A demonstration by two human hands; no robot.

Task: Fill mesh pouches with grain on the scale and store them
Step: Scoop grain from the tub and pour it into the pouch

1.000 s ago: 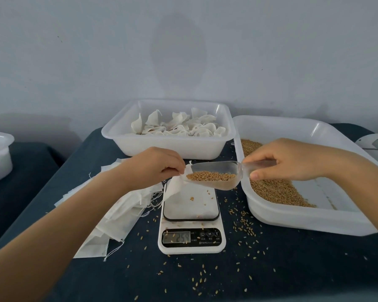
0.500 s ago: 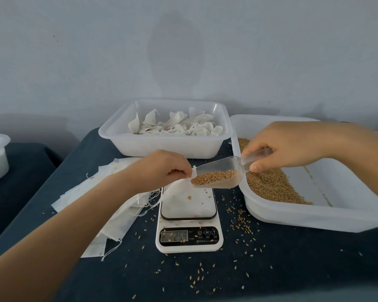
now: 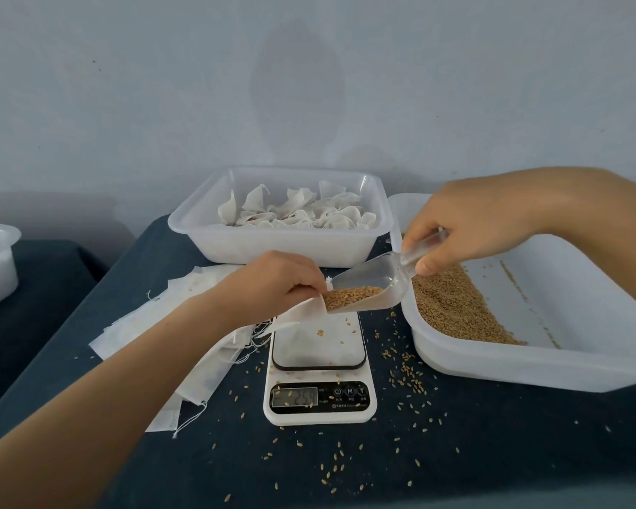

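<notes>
Scale (image 3: 320, 365): sat on the counter (image 3: 456, 453) below both hands, loose grains around it.
Left hand (image 3: 272, 284): pinched the mesh pouch (image 3: 309, 310) mouth open.
Right hand (image 3: 470, 225): gripped the scoop (image 3: 379, 284) handle.
Change: scoop tipped steeper since a second earlier, lip at the pouch mouth; pouring had begun.
Grain (image 3: 349, 295): tan, heaped at the scoop's lip.

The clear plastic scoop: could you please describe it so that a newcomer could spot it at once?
Start at the white digital scale in the middle of the dark table. Just above its platform, the right hand holds the scoop by its handle, tipped down toward the pouch that the left hand pinches. It alone is see-through, with grain in it.
</notes>
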